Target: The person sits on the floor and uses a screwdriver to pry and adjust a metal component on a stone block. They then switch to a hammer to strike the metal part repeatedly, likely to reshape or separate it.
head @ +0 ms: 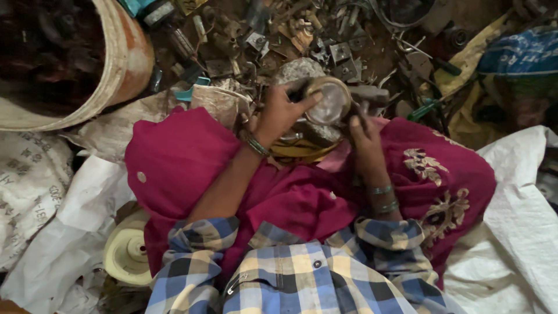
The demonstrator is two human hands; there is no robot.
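Nearest the camera sit two blue, yellow and white checked shirt sleeves (302, 273), and beyond them a magenta cloth with gold embroidery (186, 157) spread over the lap; at about eight o'clock from the lap lies one cream round plastic spool (127, 251) on white woven sacks (511, 221); both forearms run up toward twelve o'clock, the left wrist with one band, the right wrist with two greenish bangles; the left hand (278, 113) closes around the left rim of one round, dull brass-coloured metal cup-shaped part (326, 103), fingers curled over its edge, thumb toward the face; the right hand (361, 131) sits at about four o'clock from that part, fingers wrapped on a dark piece at its right side, though what exactly it grips is too shadowed to tell; the part's open circular face tilts toward the camera, its axis running roughly from the lap out toward one o'clock; both hands touch it, the left covering more of it; farther off, at twelve o'clock, lies a heap of grey metal scrap pieces (325, 40) too many to count; at ten o'clock stands one large worn white and orange round tub (125, 64) holding dark material; at two o'clock rests one blue printed sack (520, 55).
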